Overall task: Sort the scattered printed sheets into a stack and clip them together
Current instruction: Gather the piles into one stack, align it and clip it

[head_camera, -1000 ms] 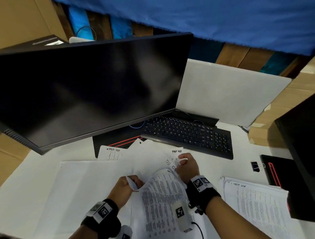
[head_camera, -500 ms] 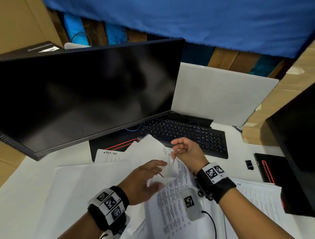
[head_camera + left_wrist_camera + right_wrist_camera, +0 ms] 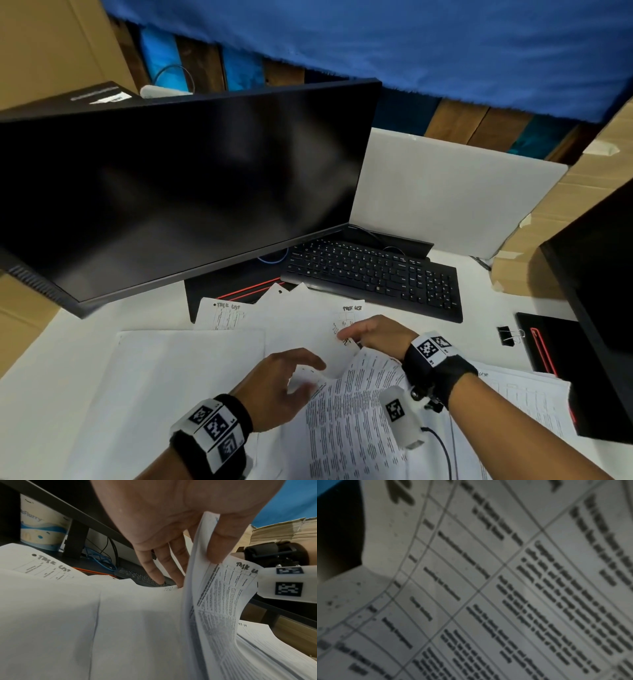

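Note:
Printed sheets lie scattered on the white desk [image 3: 61,359]. A curled printed sheet [image 3: 349,421] rises between my hands. My left hand [image 3: 287,380] holds its upper edge, the sheet [image 3: 221,595] standing between thumb and straight fingers [image 3: 164,566]. My right hand [image 3: 370,334] reaches left and pinches a scribbled white sheet [image 3: 339,318]. In the right wrist view, the printed sheet [image 3: 488,588] fills the frame and hides the hand. A neat stack [image 3: 524,394] lies at the right. A black binder clip [image 3: 507,335] sits beyond it.
A large dark monitor [image 3: 171,192] overhangs the back of the desk. A black keyboard [image 3: 373,274] lies just beyond the sheets. A black folder with red trim [image 3: 544,342] and a dark box [image 3: 603,308] stand at the right. A paper cup [image 3: 42,524] stands under the monitor.
My left hand let go of the curled corner, spread its fingers and reached forward onto the sheet's upper edge. My right hand shifted forward and right with its sheet.

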Demonstrator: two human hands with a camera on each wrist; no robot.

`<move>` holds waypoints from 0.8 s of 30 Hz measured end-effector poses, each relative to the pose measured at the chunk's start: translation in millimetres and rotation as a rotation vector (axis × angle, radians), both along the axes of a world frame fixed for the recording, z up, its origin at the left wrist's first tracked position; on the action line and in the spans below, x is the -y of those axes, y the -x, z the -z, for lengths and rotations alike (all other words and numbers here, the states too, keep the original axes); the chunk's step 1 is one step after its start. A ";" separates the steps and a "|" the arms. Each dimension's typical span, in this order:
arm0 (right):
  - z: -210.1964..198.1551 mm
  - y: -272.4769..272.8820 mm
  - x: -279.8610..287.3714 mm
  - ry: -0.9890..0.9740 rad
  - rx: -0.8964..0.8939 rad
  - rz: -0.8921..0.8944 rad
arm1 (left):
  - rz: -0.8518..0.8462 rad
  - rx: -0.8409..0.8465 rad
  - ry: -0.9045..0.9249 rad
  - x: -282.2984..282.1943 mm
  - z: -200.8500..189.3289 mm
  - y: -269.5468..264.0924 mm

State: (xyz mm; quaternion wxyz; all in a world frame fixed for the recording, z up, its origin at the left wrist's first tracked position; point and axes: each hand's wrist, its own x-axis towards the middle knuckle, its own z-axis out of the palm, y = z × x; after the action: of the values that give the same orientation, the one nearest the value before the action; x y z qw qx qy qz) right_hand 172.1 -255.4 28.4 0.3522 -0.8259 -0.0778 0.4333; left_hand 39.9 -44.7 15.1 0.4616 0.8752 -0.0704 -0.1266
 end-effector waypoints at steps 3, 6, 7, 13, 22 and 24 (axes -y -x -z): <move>4.5 -2.1 -3.2 0.012 0.048 -0.149 | 0.005 0.007 -0.010 -0.2 1.3 2.6; 5.8 -5.0 -7.6 0.061 0.199 -0.234 | 0.010 0.035 -0.019 0.0 1.4 5.2; 3.5 -5.8 -8.9 0.088 0.268 -0.265 | 0.011 0.047 -0.019 0.0 0.6 6.0; -20.2 -9.5 -10.1 0.046 0.584 -0.285 | -0.029 0.067 0.100 1.6 -11.6 6.7; -135.0 -22.5 -7.1 -0.234 1.002 -0.102 | -0.136 0.365 0.079 1.7 -40.3 -3.1; -165.3 -21.9 -3.6 -0.228 1.094 -0.073 | -0.159 0.446 0.033 1.6 -51.1 -8.8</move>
State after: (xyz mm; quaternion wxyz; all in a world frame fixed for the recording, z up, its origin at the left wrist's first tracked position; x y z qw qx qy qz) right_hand 194.0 -251.8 193.7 0.3324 -0.8838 -0.3242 -0.0577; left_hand 48.7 -46.3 66.2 0.4573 0.8767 -0.1035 0.1076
